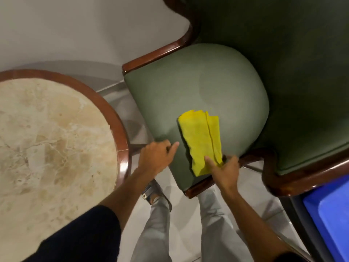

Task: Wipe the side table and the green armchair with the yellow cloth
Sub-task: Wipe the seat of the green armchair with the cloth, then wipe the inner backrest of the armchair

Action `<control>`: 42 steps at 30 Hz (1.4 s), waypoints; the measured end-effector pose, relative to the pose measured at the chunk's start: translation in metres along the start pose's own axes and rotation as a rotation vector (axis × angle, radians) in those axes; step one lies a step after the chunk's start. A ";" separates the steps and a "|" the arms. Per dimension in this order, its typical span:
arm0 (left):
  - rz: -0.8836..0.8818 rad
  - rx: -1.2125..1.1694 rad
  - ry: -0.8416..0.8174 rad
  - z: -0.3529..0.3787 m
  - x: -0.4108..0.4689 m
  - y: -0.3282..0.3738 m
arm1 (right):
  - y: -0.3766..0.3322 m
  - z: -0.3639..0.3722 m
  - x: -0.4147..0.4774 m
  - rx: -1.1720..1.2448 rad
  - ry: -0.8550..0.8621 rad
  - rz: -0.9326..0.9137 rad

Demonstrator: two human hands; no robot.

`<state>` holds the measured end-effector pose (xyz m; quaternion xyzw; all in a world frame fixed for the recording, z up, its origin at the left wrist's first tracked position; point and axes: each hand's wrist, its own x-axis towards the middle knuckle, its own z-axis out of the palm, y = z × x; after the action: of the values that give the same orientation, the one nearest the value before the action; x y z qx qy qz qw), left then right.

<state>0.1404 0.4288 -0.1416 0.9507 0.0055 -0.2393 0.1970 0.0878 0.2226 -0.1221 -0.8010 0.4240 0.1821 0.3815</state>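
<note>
A folded yellow cloth (202,140) lies on the front part of the green armchair's seat cushion (188,87). My right hand (224,171) rests on the cloth's near end, index finger laid over it and the other fingers at its right edge. Left of the cloth, my left hand (156,157) grips the seat's front left edge with the index finger pointing toward the cloth. The round side table (56,138), with a beige marble top and a dark wooden rim, stands to the left of the armchair.
The armchair has glossy dark wood trim (156,53) and a dark green backrest (283,44). A blue plastic bin (330,214) sits at the lower right. My legs and a sandalled foot (151,191) stand on the pale tiled floor between table and chair.
</note>
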 end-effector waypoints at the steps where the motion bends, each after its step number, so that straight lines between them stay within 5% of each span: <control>1: -0.093 -0.068 -0.112 0.005 0.001 0.013 | -0.004 0.004 -0.001 0.131 -0.100 0.111; 3: -0.213 -0.237 -0.255 0.012 0.004 0.033 | -0.012 0.005 -0.001 0.327 -0.315 0.243; 7: -0.315 -0.773 -0.287 0.001 0.006 0.064 | -0.028 -0.015 -0.007 0.504 -0.582 0.235; 10: -0.334 -1.085 -0.313 -0.036 0.005 0.100 | -0.051 -0.053 -0.009 0.635 -0.558 0.209; 16: -0.127 -1.101 -0.342 -0.135 0.027 0.205 | -0.124 -0.133 -0.014 1.158 -0.513 0.149; 20: 0.064 -1.129 -0.604 -0.188 0.048 0.274 | -0.157 -0.229 0.016 1.345 -0.391 0.005; 22: 0.143 -1.031 -0.672 -0.194 0.054 0.311 | -0.158 -0.275 0.031 1.165 -0.050 -0.082; 25: 0.222 -0.949 -0.554 -0.175 0.059 0.378 | -0.147 -0.336 0.048 0.758 0.436 -0.279; 29: 0.411 -0.803 -0.314 -0.134 0.061 0.453 | -0.121 -0.383 0.077 0.423 0.808 -0.398; 33: 0.595 -0.214 0.041 -0.128 0.086 0.455 | -0.102 -0.396 0.105 0.074 0.790 -0.281; 36: 0.648 0.026 0.266 -0.150 0.125 0.420 | -0.099 -0.382 0.113 0.061 0.529 -0.345; 39: 0.602 0.262 0.321 -0.180 0.168 0.378 | -0.105 -0.377 0.122 0.043 0.351 -0.324; 42: 0.476 0.390 0.335 -0.211 0.203 0.340 | -0.122 -0.389 0.144 -0.129 0.397 -0.355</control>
<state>0.4513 0.1778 0.0622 0.9712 -0.2299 -0.0240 0.0583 0.2576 -0.1099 0.0950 -0.9055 0.3308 -0.0218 0.2650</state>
